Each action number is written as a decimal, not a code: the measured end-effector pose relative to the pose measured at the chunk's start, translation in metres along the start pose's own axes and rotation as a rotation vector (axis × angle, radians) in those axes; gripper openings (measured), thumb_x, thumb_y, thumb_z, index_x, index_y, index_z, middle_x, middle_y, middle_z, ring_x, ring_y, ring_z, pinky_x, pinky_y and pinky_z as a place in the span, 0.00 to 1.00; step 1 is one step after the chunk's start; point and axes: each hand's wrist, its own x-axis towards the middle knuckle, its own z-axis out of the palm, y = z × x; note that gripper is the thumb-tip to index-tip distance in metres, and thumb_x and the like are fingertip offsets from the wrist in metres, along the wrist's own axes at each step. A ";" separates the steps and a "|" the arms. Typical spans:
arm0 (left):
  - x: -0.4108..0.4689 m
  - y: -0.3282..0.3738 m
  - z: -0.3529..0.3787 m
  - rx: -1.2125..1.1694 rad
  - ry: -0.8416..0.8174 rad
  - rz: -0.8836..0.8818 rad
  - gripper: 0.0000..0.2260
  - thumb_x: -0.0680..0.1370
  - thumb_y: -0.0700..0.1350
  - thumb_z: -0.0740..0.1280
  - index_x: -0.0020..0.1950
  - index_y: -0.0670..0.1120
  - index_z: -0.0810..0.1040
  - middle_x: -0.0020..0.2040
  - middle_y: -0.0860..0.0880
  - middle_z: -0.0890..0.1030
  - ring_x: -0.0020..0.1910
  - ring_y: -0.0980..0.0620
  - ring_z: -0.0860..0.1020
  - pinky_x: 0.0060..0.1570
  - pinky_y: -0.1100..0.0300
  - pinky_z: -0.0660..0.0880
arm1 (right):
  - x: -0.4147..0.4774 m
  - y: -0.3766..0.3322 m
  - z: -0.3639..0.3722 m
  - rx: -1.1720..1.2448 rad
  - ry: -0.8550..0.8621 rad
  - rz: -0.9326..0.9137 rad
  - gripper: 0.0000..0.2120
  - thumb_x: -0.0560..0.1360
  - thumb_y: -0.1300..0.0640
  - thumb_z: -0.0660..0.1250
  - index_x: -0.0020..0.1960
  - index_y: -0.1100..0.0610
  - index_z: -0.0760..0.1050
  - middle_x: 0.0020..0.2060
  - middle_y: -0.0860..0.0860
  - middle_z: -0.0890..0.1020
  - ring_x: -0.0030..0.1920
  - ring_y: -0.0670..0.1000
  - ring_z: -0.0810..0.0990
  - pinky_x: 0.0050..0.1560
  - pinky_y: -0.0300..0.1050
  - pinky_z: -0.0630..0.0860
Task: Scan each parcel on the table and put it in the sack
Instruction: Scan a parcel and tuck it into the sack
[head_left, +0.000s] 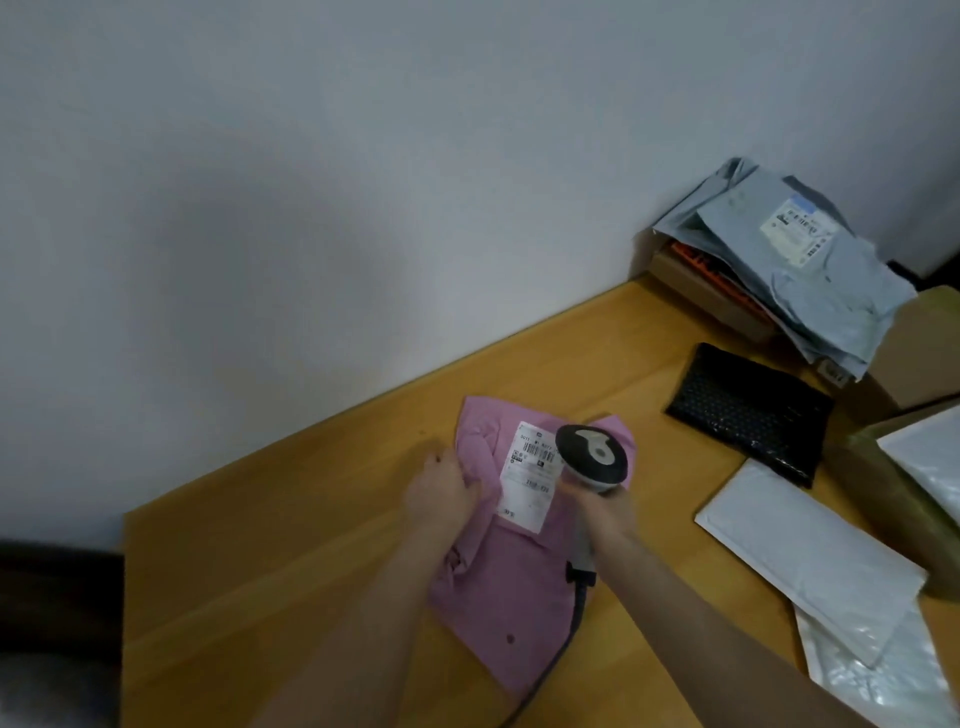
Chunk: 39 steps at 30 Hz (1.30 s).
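Note:
A pink soft parcel (511, 577) lies flat in the middle of the wooden table (291, 561), its white shipping label (530, 475) facing up. My left hand (441, 491) presses on the parcel's left edge beside the label. My right hand (605, 512) grips a black-and-grey barcode scanner (592, 457), whose head hovers just right of the label, over the parcel's far right corner. The scanner's cable (558, 660) trails toward me across the parcel. No sack is in view.
A black bubble mailer (750, 410) lies to the right. White padded mailers (815, 556) sit at the right edge. Grey poly parcels (795, 260) are piled on cardboard boxes (711, 296) in the far right corner. A white wall borders the table's far side.

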 end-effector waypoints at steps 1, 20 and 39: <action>0.006 0.001 -0.001 -0.076 0.018 -0.016 0.22 0.75 0.53 0.68 0.65 0.45 0.69 0.64 0.45 0.71 0.60 0.44 0.74 0.50 0.54 0.71 | 0.000 0.001 0.001 0.002 -0.005 0.003 0.08 0.71 0.62 0.74 0.42 0.53 0.76 0.40 0.49 0.80 0.42 0.48 0.77 0.48 0.48 0.73; -0.032 0.003 -0.027 -1.014 -0.110 -0.206 0.12 0.76 0.38 0.70 0.33 0.41 0.74 0.30 0.46 0.72 0.31 0.50 0.70 0.25 0.63 0.70 | -0.057 -0.004 -0.027 0.135 -0.070 0.027 0.05 0.71 0.65 0.72 0.45 0.59 0.78 0.37 0.54 0.83 0.40 0.55 0.82 0.39 0.49 0.78; -0.219 -0.026 -0.095 -1.379 0.217 -0.252 0.07 0.77 0.41 0.69 0.39 0.44 0.76 0.38 0.46 0.79 0.36 0.49 0.76 0.39 0.57 0.73 | -0.258 0.018 -0.088 -0.029 -0.371 -0.221 0.09 0.72 0.63 0.69 0.33 0.63 0.77 0.23 0.57 0.77 0.21 0.51 0.72 0.25 0.41 0.69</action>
